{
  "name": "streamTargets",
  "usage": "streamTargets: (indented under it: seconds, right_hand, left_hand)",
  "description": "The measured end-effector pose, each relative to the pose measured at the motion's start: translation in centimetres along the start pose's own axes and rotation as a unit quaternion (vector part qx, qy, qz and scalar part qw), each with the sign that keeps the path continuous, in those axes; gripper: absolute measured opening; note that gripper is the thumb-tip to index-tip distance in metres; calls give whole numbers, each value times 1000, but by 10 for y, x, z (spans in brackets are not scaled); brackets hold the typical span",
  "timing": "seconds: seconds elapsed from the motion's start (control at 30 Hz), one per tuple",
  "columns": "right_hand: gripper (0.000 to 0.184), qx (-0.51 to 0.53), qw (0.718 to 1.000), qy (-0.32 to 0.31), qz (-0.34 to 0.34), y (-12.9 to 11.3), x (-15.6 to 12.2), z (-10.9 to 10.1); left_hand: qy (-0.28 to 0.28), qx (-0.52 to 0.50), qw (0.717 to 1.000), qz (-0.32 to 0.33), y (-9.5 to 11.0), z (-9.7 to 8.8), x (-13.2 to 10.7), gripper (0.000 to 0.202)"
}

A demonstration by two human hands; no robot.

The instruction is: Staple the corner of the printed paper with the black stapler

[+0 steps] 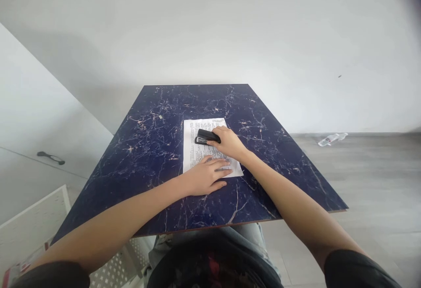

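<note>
A black stapler [206, 136] lies over the upper part of a printed sheet of paper [190, 156], its jaw end pointing left. My right hand [230, 142] is closed around the stapler's right end. Below it, my left hand [208, 176] rests flat across the sheet's lower part, fingers spread and pointing right. Text in columns covers the white page, and my hands and the stapler hide some of it. Whether there is more than one sheet, I cannot tell.
The sheet lies on a dark blue marble-patterned table [148, 147], its far edge near a pale wall [210, 24]. At left is a white panel with a black handle [51, 157]. A clear plastic bottle [332, 138] lies on the floor at right.
</note>
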State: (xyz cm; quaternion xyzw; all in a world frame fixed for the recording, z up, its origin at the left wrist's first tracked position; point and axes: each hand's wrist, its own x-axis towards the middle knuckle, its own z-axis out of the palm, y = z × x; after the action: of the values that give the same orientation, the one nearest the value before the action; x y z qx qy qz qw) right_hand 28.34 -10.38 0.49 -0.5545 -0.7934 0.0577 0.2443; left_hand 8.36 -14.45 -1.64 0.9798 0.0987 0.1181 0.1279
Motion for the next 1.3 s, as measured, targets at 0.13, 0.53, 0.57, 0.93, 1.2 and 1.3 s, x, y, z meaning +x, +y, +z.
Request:
streamTargets:
  seconds: [0.13, 0.53, 0.57, 0.93, 1.2, 1.3]
  right_hand:
    - [18, 11, 1000, 2, -2, 0, 2, 1]
    - [36, 293, 921, 2, 257, 34, -7, -35]
    - [34, 341, 899, -14, 274, 32, -8, -34]
    - [32, 549, 754, -78, 352, 18, -11, -11]
    - [27, 545, 750, -45, 372, 8, -11, -10]
    - [26, 527, 762, -31, 375, 3, -11, -13]
  left_hand:
    - [4, -5, 1000, -1, -2, 1, 0, 46]
    - [201, -138, 967, -71, -7, -21, -2, 30]
    - [240, -156, 954, -93, -11, -24, -3, 27]
    - [445, -419, 744, -271, -84, -27, -13, 31]
    - [517, -481, 636, -312, -106, -12, -12, 31]
    - [532, -480, 621, -318, -106, -11, -12, 31]
